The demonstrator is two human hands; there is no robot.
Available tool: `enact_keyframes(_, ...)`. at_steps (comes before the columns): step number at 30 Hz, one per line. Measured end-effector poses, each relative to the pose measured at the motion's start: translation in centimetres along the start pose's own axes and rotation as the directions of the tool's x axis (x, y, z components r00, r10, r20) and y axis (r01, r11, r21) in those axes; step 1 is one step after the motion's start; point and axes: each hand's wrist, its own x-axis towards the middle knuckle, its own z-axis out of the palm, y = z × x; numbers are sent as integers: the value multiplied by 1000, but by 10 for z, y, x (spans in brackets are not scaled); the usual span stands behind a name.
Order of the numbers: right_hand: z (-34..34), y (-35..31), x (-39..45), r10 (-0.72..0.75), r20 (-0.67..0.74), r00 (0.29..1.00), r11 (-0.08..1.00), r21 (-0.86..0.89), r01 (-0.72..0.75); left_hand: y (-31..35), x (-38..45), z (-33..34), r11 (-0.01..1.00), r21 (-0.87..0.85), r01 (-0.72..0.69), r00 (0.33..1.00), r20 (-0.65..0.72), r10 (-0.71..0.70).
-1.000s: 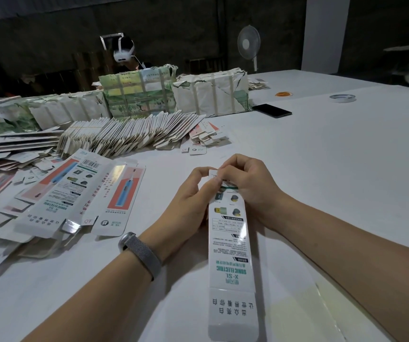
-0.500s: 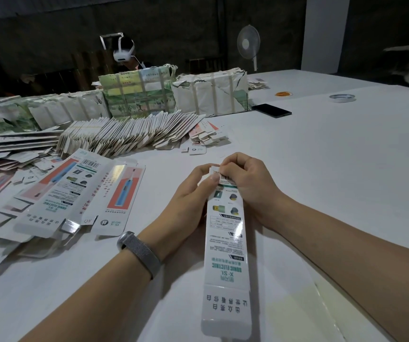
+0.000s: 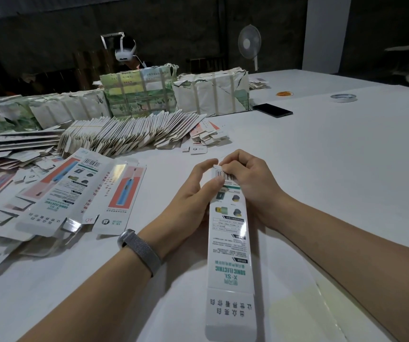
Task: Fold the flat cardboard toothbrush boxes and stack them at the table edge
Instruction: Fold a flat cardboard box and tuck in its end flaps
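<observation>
Flat boxes (image 3: 80, 193) lie left of both hands' box (image 3: 230, 243), seemingly clear.

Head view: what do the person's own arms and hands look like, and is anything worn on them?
Both forearms are bare, with no sleeves in view. The left wrist carries a grey woven-mesh band, like a watch or tracker strap; its face is turned out of sight. The left hand and the right hand wear no gloves, and no rings show on the fingers. The right wrist is bare.

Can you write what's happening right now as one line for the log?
step: closing far end flap | left hand: grips toothbrush box | right hand: pinches flap | box: long, on white table | flat boxes: left
</observation>
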Motion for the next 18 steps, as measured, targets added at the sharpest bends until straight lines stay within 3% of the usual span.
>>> enact_keyframes(18,-2,2,1,25,50,998,999,28,-27,7,-2,1,999,1,33,999,-6,-33)
